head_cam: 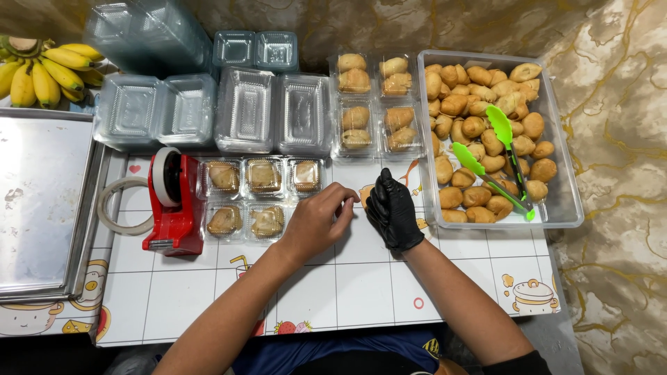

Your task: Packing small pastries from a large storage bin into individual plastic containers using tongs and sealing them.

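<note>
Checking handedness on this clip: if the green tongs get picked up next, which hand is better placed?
Probably the right hand: gloved, it lies beside the clear bin holding the tongs. The bare left hand sits farther away, nearer the tape dispenser.

Right hand (393, 208): matt black rubbery glove, faint sheen on the knuckles
Left hand (316, 221): bare
Large clear rectangular plastic tub (566, 187): glossy, smooth walls
Bright green plastic tongs (497, 163): shiny, smooth
Golden-brown baked pastries (479, 87): matt, slightly rough crust
Small clear plastic clamshell boxes (264, 177): thin, glossy, ribbed
Red plastic tape dispenser (177, 201): glossy shell
Flat grey metal tray (35, 201): dull, brushed, lightly stained
White gridded table cover with cartoon prints (361, 285): smooth, soft sheen
Yellow bananas (42, 73): smooth waxy skin
</note>
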